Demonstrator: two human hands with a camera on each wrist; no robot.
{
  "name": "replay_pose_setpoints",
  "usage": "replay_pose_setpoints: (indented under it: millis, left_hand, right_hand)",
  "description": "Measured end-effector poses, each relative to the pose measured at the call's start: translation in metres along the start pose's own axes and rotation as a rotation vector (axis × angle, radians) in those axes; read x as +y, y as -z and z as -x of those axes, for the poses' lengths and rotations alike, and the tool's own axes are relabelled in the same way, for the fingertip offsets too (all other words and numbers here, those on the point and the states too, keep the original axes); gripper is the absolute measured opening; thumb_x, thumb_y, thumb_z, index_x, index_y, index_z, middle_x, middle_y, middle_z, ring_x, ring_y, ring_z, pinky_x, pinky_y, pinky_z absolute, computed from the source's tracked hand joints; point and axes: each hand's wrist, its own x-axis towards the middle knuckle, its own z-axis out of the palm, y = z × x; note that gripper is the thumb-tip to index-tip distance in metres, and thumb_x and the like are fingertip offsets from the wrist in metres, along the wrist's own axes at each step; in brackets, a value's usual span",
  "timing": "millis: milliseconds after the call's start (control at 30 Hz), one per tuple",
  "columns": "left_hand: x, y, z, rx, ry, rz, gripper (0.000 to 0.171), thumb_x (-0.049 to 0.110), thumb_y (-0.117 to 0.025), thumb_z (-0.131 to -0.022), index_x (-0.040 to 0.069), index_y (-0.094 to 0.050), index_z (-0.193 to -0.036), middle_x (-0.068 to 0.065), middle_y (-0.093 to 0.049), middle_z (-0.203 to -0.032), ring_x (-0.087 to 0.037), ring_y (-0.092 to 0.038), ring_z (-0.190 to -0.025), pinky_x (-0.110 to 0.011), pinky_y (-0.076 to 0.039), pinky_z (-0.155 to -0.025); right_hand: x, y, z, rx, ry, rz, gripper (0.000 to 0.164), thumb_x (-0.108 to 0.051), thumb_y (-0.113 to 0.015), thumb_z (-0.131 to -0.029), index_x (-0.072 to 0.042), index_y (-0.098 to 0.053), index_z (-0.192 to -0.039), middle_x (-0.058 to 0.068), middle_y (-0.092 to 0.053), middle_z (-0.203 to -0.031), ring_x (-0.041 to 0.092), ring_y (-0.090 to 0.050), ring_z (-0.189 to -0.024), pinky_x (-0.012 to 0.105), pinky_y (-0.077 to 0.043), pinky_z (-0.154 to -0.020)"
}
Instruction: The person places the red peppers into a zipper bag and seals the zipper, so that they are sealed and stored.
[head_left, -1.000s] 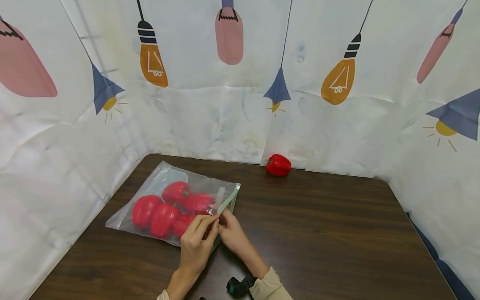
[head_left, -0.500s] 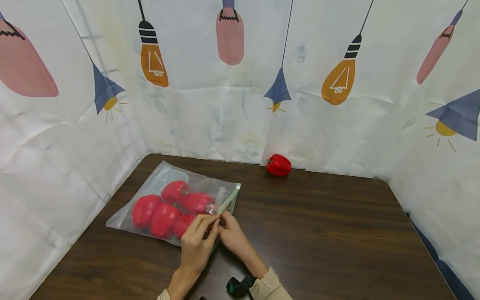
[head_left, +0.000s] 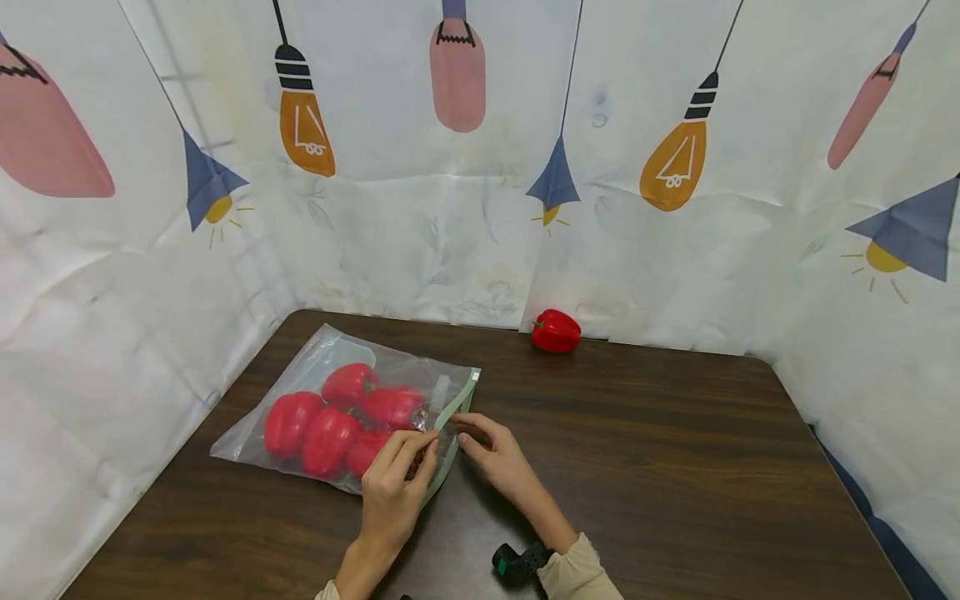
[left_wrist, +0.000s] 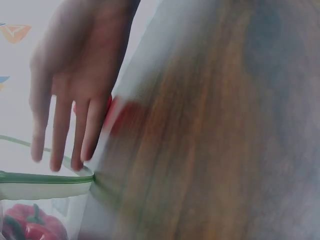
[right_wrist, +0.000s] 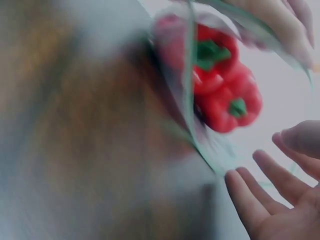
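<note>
A clear zip bag (head_left: 251,435) with a green-edged mouth lies on its side on the table, holding several red bell peppers (head_left: 330,442). My left hand (head_left: 393,487) pinches the upper edge of the mouth between thumb and fingers; it also shows at the top of the right wrist view (right_wrist: 285,25). My right hand (head_left: 506,467) is just right of the mouth, its fingers extended towards it and gripping nothing. The right wrist view shows the mouth gaping, with pepper stems (right_wrist: 237,107) inside. In the left wrist view the right hand (left_wrist: 82,75) hangs beside the green rim (left_wrist: 45,178).
One loose red bell pepper (head_left: 557,331) lies at the table's back edge. The dark wood table (head_left: 637,467) extends to the right of the bag. A patterned white sheet (head_left: 420,225) hangs behind and at both sides.
My right hand has let go of the bag's mouth and moved a little to the right, its fingers spreading. The mouth has opened wider. My left hand has kept its place.
</note>
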Motion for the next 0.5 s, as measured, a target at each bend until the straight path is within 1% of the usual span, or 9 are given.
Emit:
replay_pose_setpoints:
  millis: [100, 167, 267, 333, 400, 500]
  left_hand:
    - [0.000, 0.001, 0.000, 0.001, 0.002, 0.004, 0.014, 0.009, -0.067, -0.101, 0.000, -0.078, -0.100, -0.007, -0.070, -0.089, -0.011, -0.059, -0.066, -0.013, -0.049, -0.059]
    - [0.000, 0.001, 0.000, 0.004, 0.000, 0.008, 0.011, 0.006, -0.069, -0.098, -0.001, -0.078, -0.100, -0.007, -0.070, -0.089, -0.011, -0.059, -0.066, -0.012, -0.049, -0.059]
    - [-0.001, 0.000, 0.001, 0.010, -0.004, 0.011, 0.011, 0.005, -0.069, -0.097, -0.002, -0.078, -0.100, -0.007, -0.070, -0.089, -0.011, -0.059, -0.066, -0.011, -0.049, -0.060]
    - [-0.001, 0.000, 0.001, 0.013, -0.008, 0.011, 0.014, 0.008, -0.067, -0.100, -0.001, -0.078, -0.100, -0.007, -0.070, -0.089, -0.011, -0.059, -0.066, -0.011, -0.049, -0.059]
    - [-0.001, 0.000, 0.001, 0.016, -0.009, 0.013, 0.018, 0.011, -0.065, -0.102, -0.001, -0.078, -0.100, -0.007, -0.070, -0.088, -0.012, -0.059, -0.065, -0.011, -0.049, -0.059]
    - [-0.001, 0.000, 0.000, 0.020, -0.009, 0.015, 0.019, 0.012, -0.065, -0.102, -0.002, -0.078, -0.100, -0.007, -0.070, -0.088, -0.012, -0.060, -0.065, -0.011, -0.049, -0.058]
  right_hand:
    - [-0.003, 0.018, -0.001, 0.005, 0.014, -0.023, 0.035, -0.006, -0.053, -0.108, 0.006, -0.059, -0.140, 0.030, -0.062, -0.140, 0.048, -0.060, -0.129, 0.035, -0.060, -0.098]
    - [-0.004, 0.030, -0.003, 0.045, 0.017, -0.014, 0.033, -0.009, -0.056, -0.107, 0.006, -0.061, -0.137, 0.028, -0.064, -0.136, 0.047, -0.062, -0.125, 0.040, -0.062, -0.095]
    - [-0.004, 0.048, -0.009, 0.165, 0.006, 0.075, 0.031, -0.015, -0.062, -0.105, 0.001, -0.067, -0.132, 0.019, -0.071, -0.129, 0.038, -0.065, -0.121, 0.039, -0.061, -0.095]
    - [-0.004, 0.059, -0.014, 0.259, -0.001, 0.135, 0.030, -0.016, -0.066, -0.103, -0.003, -0.069, -0.130, 0.013, -0.072, -0.128, 0.033, -0.066, -0.120, 0.040, -0.058, -0.098]
    - [-0.003, 0.070, -0.019, 0.335, 0.001, 0.189, 0.030, -0.016, -0.068, -0.102, -0.005, -0.069, -0.129, 0.011, -0.073, -0.128, 0.030, -0.066, -0.120, 0.044, -0.056, -0.101]
    - [-0.003, 0.085, -0.026, 0.401, 0.008, 0.227, 0.030, -0.015, -0.069, -0.101, -0.006, -0.068, -0.130, 0.013, -0.071, -0.129, 0.031, -0.066, -0.121, 0.052, -0.055, -0.105]
